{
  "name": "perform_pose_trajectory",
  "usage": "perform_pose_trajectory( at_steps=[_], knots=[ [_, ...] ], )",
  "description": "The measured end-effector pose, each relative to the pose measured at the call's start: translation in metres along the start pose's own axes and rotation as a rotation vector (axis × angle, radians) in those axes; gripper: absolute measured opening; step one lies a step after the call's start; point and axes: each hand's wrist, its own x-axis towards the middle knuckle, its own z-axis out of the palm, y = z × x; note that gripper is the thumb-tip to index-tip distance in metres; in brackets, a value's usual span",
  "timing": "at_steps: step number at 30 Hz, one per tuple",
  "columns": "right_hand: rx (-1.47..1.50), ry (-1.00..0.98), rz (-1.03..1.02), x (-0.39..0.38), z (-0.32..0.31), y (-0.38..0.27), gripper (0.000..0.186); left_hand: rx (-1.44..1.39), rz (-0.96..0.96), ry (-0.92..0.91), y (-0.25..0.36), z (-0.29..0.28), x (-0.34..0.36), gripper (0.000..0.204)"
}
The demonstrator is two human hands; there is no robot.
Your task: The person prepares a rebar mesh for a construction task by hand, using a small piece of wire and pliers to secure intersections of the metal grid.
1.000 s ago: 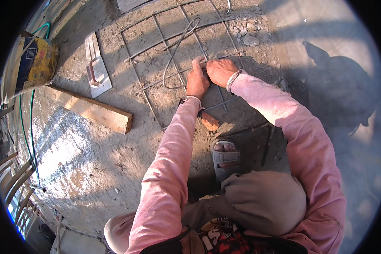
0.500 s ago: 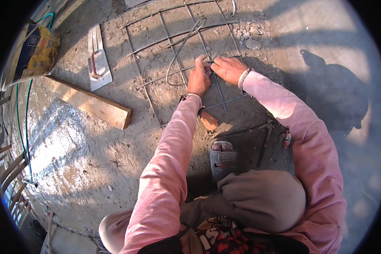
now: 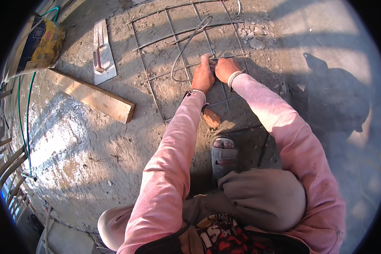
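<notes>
My left hand (image 3: 203,77) and my right hand (image 3: 227,70) meet at a crossing of the steel rebar grid (image 3: 142,59). Both have their fingers closed at that joint; whatever is pinched between them is too small and hidden to make out. A loop of wire (image 3: 174,67) lies across the bars just left of my hands. Below them, beside my left wrist, is an orange brick piece (image 3: 212,118).
A steel trowel (image 3: 106,59) and a timber plank (image 3: 93,97) lie at the left, near a blue-and-yellow container (image 3: 44,46) and green hoses (image 3: 31,110). Rubble (image 3: 257,43) is right of the grid. My sandalled foot (image 3: 224,156) rests below the brick.
From half a second ago, my right hand has drawn in leftward against my left hand, its fingers more curled. The grid and ground sit slightly higher and further right in view.
</notes>
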Motion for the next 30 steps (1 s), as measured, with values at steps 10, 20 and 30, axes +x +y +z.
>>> perform_pose_trajectory(
  at_steps=[10, 20, 30],
  knots=[
    [0.215, 0.203, 0.140, -0.163, -0.026, 0.107, 0.031, 0.098, 0.133, 0.040, -0.020, 0.002, 0.003, 0.039],
    [0.018, 0.238, 0.615, -0.305, 0.081, 0.165, 0.032, -0.136, 0.062, -0.436, 0.080, 0.061, -0.124, 0.029],
    [0.501, 0.276, -0.006, -0.221, -0.088, 0.064, 0.034, -1.120, -0.549, -0.321, 0.136, 0.070, -0.114, 0.034]
  ],
)
